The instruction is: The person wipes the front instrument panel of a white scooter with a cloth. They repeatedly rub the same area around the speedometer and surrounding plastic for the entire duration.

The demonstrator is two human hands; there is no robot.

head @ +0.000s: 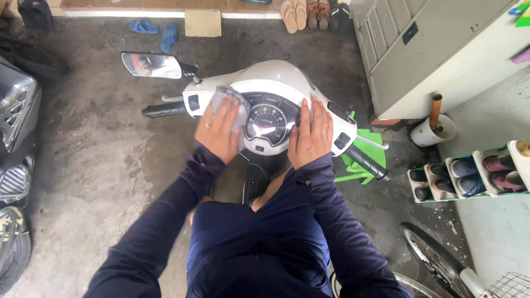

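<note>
A white scooter's handlebar head (276,77) with a round speedometer (268,122) is below me. My left hand (220,131) presses a grey cloth (231,99) flat against the left side of the instrument panel. My right hand (310,135) rests flat, fingers together, on the white cover to the right of the dial, holding nothing. Both arms wear dark blue sleeves. A mirror (152,65) sticks out at the upper left, above the black left grip (164,110). The right grip (369,163) points to the lower right.
A grey metal cabinet (436,49) stands at the right, with a white bucket (433,131) and a shoe rack (469,174) beside it. A green plastic stool (367,146) sits behind the right handlebar. Another vehicle (16,143) is at the left, a bicycle wheel (436,259) at lower right. Sandals (154,30) lie by the far step.
</note>
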